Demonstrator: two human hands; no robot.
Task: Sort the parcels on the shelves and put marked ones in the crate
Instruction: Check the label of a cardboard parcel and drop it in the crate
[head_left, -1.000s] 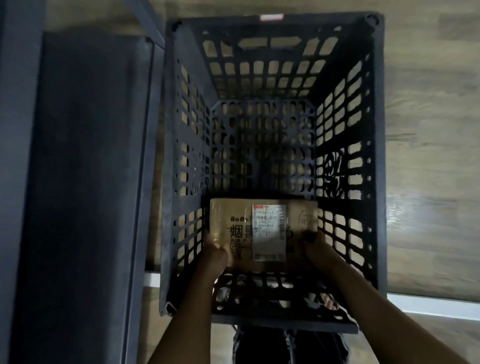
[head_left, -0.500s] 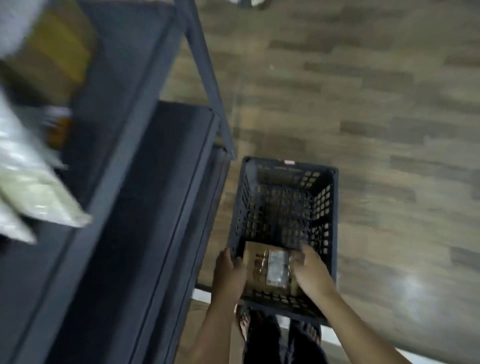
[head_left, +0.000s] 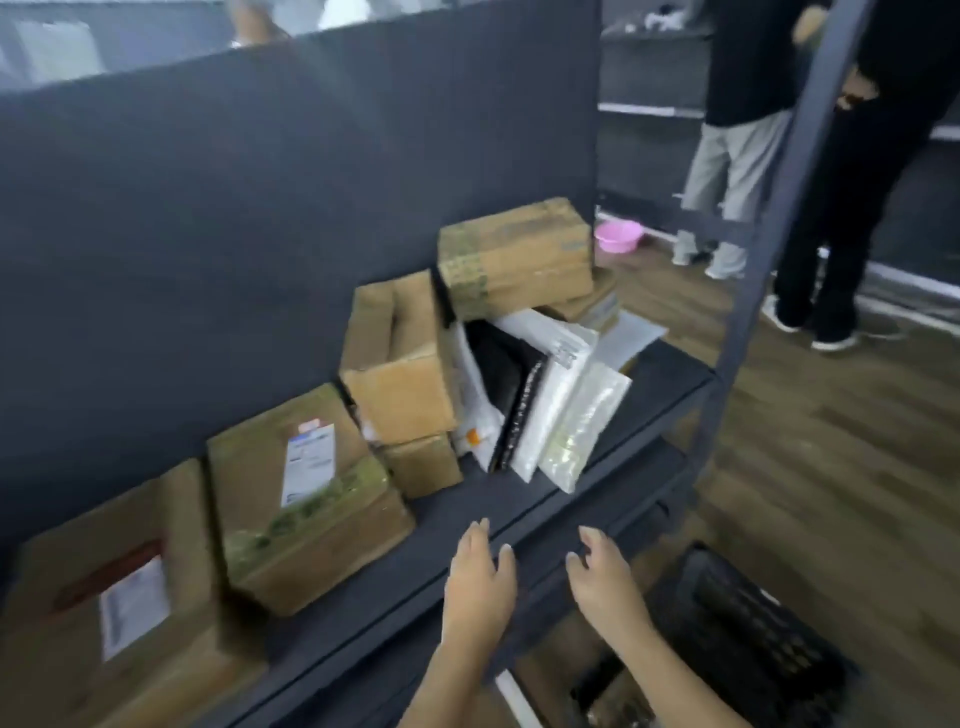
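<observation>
While both hands hovered empty with fingers spread over the front edge of the dark shelf (head_left: 519, 499), the left hand (head_left: 480, 582) was the nearer to the taped cardboard box (head_left: 306, 499), which lay just beyond and to the left of that edge, its long axis running back toward the shelf's rear panel and a white printed label on top. The right hand (head_left: 605, 582) lay nearer the soft, glossy plastic mailers (head_left: 561, 410) leaning upright further back along the shelf, beside stacked matte brown cartons (head_left: 405, 374). Below the shelf's right end, the black slotted crate (head_left: 743, 639) stood on the wood-look floor.
</observation>
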